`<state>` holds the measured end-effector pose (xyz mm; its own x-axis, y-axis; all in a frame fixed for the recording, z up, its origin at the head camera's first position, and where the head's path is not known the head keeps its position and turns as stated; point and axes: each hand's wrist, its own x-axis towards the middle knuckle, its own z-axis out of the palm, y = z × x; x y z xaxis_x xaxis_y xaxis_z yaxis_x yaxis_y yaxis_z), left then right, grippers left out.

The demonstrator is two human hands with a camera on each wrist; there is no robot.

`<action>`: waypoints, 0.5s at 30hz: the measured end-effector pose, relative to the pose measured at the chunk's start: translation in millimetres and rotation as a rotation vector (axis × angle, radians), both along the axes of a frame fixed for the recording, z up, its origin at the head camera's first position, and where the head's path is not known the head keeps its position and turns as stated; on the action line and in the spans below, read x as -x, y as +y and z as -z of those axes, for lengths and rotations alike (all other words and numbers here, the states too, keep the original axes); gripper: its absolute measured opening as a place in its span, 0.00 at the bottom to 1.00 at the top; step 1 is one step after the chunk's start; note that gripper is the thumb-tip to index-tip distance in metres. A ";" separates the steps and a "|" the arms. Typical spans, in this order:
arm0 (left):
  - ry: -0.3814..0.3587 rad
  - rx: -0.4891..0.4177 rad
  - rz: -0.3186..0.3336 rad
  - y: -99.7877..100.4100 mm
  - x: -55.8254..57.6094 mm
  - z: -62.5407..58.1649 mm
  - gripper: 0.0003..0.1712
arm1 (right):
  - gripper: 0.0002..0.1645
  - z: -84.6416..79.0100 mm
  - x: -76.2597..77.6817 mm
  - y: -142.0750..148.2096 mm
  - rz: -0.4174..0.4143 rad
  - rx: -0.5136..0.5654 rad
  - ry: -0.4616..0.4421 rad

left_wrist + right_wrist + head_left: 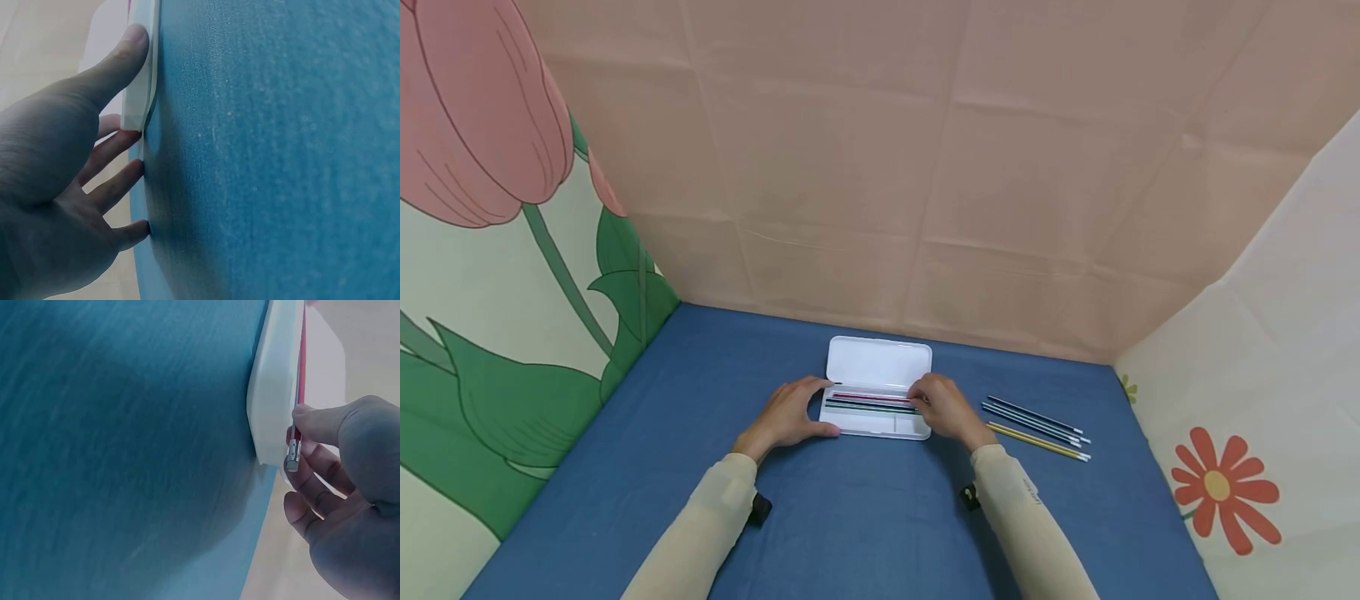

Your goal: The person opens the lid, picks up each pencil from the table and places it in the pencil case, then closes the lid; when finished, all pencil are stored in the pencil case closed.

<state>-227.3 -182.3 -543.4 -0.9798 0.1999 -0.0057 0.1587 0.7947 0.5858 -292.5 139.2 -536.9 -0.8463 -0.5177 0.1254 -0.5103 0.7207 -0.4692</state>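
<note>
Your right hand (946, 408) is at the right end of a white rectangular pencil case with rounded corners (857, 425), its thumb and forefinger pinching a slim red pencil with a silver metal band and a pale end (302, 375). In the right wrist view, the pencil passes between your thumb tip and forefinger near its banded end, which juts out just past the fingertips; the rest of the shaft runs away along the case toward its left end. Your remaining fingers curl loosely below it. You cannot tell from these views whether the red pencil touches the bottom of the tray.

Your left hand (786, 415) is at the case's left end, fingers spread apart. Its thumb lies along the outside of the near wall, close to the corner, and the forefinger reaches the far left corner near the hinge.

The case lies on a dark blue cloth (865, 533), its plain white lid (878, 360) tipped back on the far side. Inside, dark green pencils (865, 407) lie lengthwise, on your side of the red one. Just beyond your right wrist, dark pencils with whitish ends (1034, 414) lie slantwise on the cloth, and nearer to you are yellow pencils with pale ends (1037, 440).
</note>
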 end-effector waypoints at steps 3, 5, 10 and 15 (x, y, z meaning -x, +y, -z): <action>0.005 -0.001 0.001 -0.6 0.5 0.7 0.52 | 0.06 1.7 0.2 -3.2 -0.006 -0.006 0.026; 0.002 -0.003 0.000 -0.7 0.8 1.1 0.52 | 0.06 2.6 0.2 -4.9 -0.009 -0.008 0.036; -0.003 -0.002 -0.002 -0.8 1.0 1.3 0.52 | 0.07 4.4 0.7 -8.4 -0.026 -0.021 0.042; -0.008 -0.003 -0.003 -1.3 1.0 1.8 0.52 | 0.07 4.8 1.1 -11.4 -0.042 -0.021 0.055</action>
